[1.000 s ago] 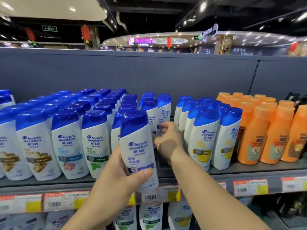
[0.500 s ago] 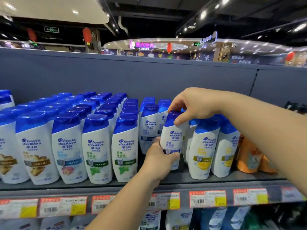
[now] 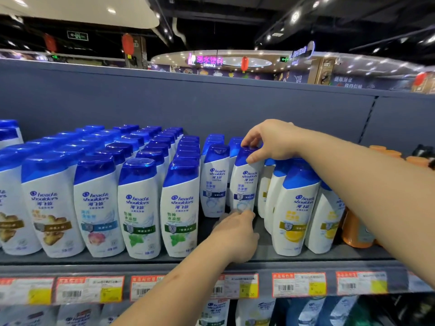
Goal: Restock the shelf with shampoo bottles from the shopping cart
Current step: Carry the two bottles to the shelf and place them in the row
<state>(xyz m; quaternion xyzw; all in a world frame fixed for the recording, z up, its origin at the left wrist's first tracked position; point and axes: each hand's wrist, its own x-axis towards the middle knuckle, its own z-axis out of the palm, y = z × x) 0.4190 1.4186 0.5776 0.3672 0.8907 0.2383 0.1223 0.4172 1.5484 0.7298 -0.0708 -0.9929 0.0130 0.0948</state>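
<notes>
A white shampoo bottle with a blue cap stands upright on the grey shelf, set back in a gap between rows. My right hand pinches its blue cap from above. My left hand is low in front of it, fingertips at the bottle's base. A matching bottle stands just to its left. The shopping cart is out of view.
Rows of blue-capped shampoo bottles fill the shelf to the left. Yellow-label bottles stand to the right, then orange bottles. Price tags line the shelf edge. More bottles stand on the shelf below.
The bottle has gone deeper into the shelf gap and now stands on the shelf. My left hand has slid down from its body to its base; my right hand stays on the cap.
</notes>
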